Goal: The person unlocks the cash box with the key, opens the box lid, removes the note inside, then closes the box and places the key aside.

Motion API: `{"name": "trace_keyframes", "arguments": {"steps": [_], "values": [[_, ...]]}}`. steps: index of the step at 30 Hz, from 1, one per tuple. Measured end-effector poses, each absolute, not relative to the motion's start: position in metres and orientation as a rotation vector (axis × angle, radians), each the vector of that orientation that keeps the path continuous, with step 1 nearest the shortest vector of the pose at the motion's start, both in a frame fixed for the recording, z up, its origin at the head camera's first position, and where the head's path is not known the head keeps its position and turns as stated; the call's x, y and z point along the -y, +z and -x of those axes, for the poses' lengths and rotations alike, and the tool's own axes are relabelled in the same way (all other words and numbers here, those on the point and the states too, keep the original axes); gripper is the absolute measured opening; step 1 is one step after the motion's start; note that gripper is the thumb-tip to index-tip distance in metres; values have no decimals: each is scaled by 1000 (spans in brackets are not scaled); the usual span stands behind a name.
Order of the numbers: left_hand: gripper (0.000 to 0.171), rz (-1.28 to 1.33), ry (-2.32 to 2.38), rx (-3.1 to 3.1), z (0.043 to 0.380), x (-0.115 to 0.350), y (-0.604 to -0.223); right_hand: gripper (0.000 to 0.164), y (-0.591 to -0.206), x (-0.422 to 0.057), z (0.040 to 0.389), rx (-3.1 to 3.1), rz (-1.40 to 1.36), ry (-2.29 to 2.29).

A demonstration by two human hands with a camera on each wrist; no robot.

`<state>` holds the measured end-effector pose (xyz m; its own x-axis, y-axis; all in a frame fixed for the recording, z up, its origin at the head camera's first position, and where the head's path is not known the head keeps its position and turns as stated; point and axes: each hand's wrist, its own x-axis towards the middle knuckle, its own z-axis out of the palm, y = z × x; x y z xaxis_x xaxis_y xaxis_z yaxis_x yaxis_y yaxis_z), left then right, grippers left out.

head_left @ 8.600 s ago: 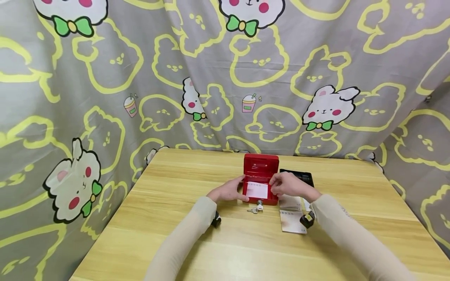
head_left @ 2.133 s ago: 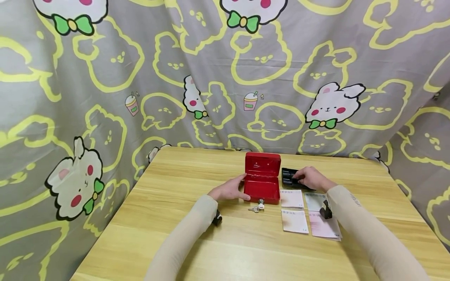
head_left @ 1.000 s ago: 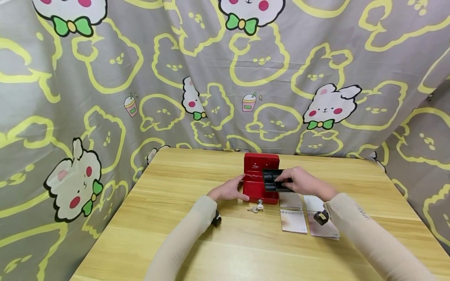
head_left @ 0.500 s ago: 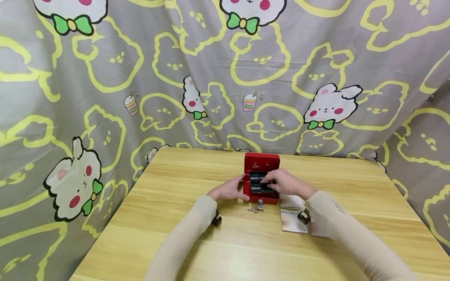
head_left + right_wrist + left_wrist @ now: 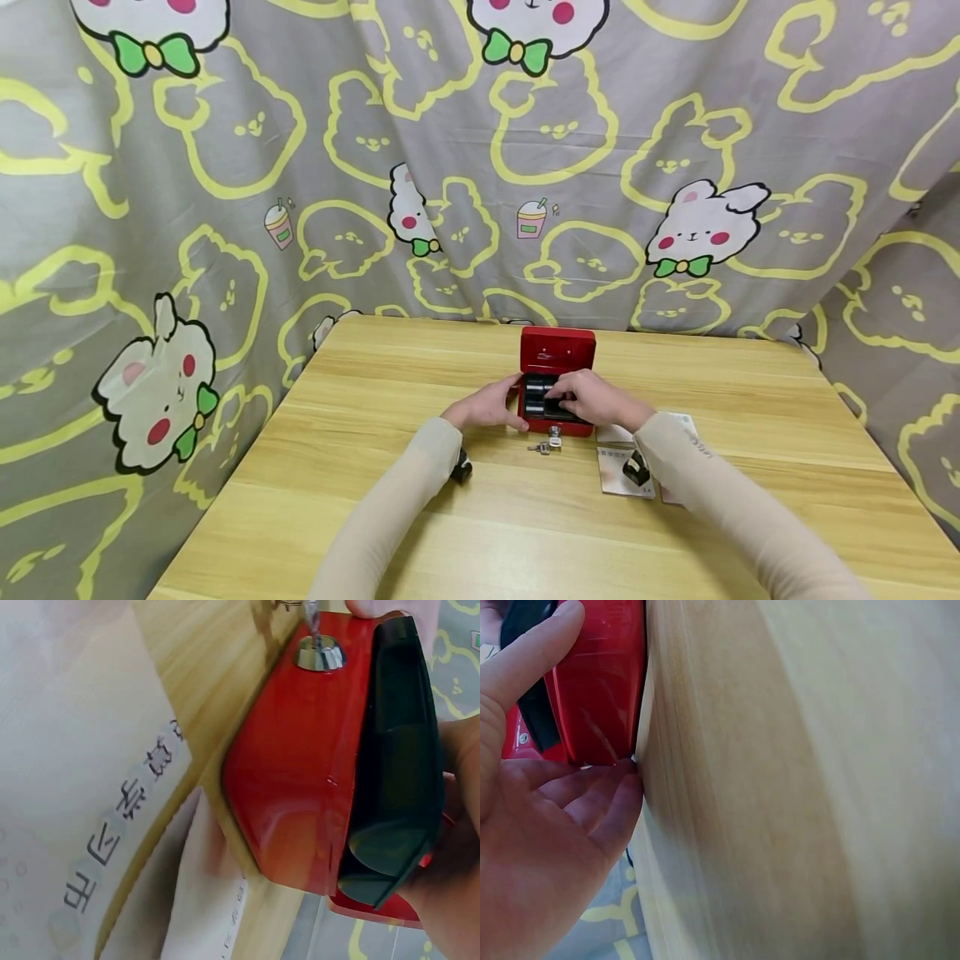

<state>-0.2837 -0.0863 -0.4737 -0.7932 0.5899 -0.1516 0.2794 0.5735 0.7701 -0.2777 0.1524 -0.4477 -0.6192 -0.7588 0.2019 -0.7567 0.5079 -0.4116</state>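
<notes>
A red cash box (image 5: 558, 348) stands on the table with its lid raised. My left hand (image 5: 487, 406) holds it at the left side, thumb at the front corner; in the left wrist view the fingers (image 5: 604, 802) press the red wall. My right hand (image 5: 596, 396) pinches a black compartment tray (image 5: 535, 408) inside the box opening. Seen from the right wrist, the tray (image 5: 397, 780) sits partly above the box's rim at its near end. A key stands in the silver lock (image 5: 321, 654) on the box's front, and another key (image 5: 542, 448) hangs beside it.
To the right of the box lie paper notes in stacks, one note stack (image 5: 615, 479) near the front and another note (image 5: 681, 423) partly under the right sleeve. A patterned curtain (image 5: 450, 167) hangs behind the wooden table (image 5: 360, 358).
My right hand has taken the black tray from the table at the right, carried it left over the box and lowered it into the opening. The left hand has stayed on the box.
</notes>
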Motion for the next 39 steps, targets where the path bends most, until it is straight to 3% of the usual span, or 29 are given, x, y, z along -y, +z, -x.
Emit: {"name": "trace_keyframes", "arguments": {"steps": [10, 21, 39], "values": [[90, -777, 1086, -2422, 283, 85, -475, 23, -458, -147, 282, -2742, 1336, -679], [87, -683, 1131, -2393, 283, 87, -474, 20, -462, -150, 284, -2722, 1196, -775], [94, -702, 1090, -2416, 282, 86, -472, 19, -463, -154, 286, -2713, 1181, -892]]}}
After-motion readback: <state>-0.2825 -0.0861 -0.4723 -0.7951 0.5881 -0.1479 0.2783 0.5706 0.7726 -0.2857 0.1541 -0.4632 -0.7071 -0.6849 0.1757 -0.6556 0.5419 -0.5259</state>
